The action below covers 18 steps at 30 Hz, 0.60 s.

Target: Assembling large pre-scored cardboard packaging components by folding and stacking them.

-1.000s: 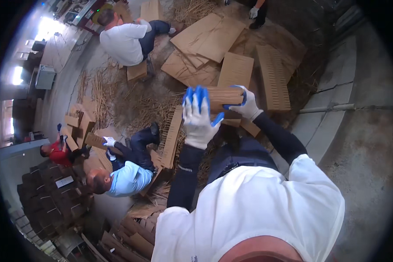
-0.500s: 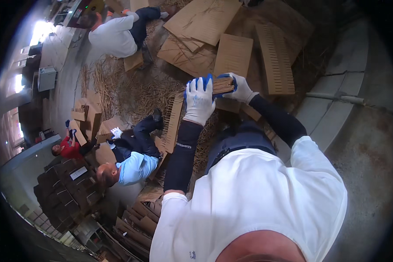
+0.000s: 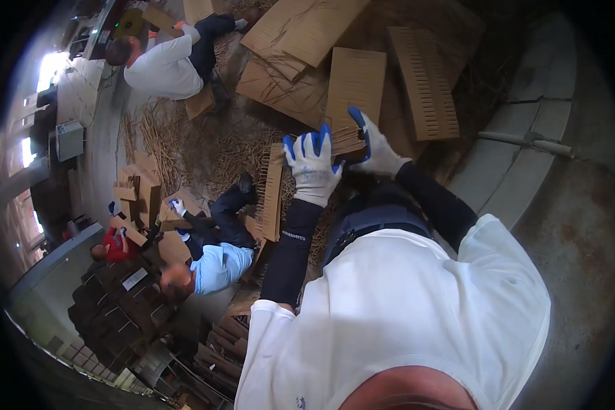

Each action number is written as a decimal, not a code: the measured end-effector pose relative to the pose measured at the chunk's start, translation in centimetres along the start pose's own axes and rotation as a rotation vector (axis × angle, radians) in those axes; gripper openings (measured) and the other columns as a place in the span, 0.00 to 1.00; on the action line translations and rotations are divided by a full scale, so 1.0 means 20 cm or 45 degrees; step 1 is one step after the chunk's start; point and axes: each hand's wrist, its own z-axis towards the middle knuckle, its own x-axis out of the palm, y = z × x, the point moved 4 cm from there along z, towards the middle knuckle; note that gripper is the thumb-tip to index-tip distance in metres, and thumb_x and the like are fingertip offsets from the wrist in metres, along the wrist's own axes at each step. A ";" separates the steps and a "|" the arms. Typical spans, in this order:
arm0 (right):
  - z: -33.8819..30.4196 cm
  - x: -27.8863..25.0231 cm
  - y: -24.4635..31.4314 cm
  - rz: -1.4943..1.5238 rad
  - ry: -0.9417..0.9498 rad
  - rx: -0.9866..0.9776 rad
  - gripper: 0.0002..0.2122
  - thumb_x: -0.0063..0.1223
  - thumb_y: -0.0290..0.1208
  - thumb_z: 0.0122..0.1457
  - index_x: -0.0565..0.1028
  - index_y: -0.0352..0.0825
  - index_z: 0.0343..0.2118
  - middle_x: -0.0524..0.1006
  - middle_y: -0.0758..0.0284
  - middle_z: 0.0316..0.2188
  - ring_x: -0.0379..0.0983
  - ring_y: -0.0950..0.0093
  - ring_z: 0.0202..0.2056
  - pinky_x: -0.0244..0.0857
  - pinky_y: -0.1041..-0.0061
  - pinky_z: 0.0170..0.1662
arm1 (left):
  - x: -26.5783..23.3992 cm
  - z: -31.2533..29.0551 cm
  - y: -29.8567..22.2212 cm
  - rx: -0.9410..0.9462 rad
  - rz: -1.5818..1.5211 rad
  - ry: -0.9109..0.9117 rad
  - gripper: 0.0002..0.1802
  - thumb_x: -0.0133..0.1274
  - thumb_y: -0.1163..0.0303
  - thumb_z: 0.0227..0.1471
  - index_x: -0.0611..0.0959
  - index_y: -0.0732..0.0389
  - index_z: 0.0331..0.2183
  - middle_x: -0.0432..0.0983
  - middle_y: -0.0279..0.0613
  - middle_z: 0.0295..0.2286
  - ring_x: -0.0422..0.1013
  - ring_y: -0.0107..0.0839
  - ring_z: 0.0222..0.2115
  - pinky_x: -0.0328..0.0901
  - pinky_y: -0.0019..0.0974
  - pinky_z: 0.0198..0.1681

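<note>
The left hand [image 3: 313, 169], fingers extended, is at the left end of the stack [image 3: 349, 141]; its hold is unclear. The right hand [image 3: 379, 152] is splayed at the other end. Between the 2, the stack looks light and stiff but loose, apt to slip; flat palms suit both ends. Beyond lies a board [image 3: 355, 82]; leftward, a slotted strip [image 3: 274, 195].

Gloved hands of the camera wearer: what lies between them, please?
In the head view, a layered brown cardboard stack is between the left hand and the right hand.
</note>
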 end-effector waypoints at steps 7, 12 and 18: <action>0.00 0.07 0.03 -0.029 -0.106 0.052 0.52 0.70 0.35 0.36 0.49 0.30 0.64 0.55 0.50 0.62 0.50 0.56 0.64 0.47 0.65 0.65 | 0.05 -0.01 0.04 0.057 -0.047 0.138 0.51 0.68 0.53 0.31 0.66 0.60 0.56 0.65 0.49 0.48 0.60 0.49 0.51 0.47 0.61 0.59; -0.04 0.07 0.07 -0.066 -0.081 -0.012 0.51 0.69 0.33 0.38 0.48 0.30 0.64 0.53 0.51 0.63 0.50 0.57 0.64 0.48 0.66 0.64 | 0.01 0.02 -0.02 0.059 -0.133 0.143 0.53 0.67 0.56 0.30 0.63 0.60 0.58 0.61 0.53 0.54 0.55 0.53 0.57 0.43 0.61 0.61; -0.07 0.08 -0.03 0.022 -0.184 0.077 0.37 0.69 0.31 0.38 0.65 0.32 0.55 0.69 0.55 0.52 0.64 0.59 0.55 0.57 0.67 0.59 | -0.03 0.00 -0.03 0.261 -0.352 0.107 0.50 0.66 0.56 0.33 0.65 0.62 0.57 0.58 0.55 0.56 0.53 0.54 0.59 0.46 0.56 0.62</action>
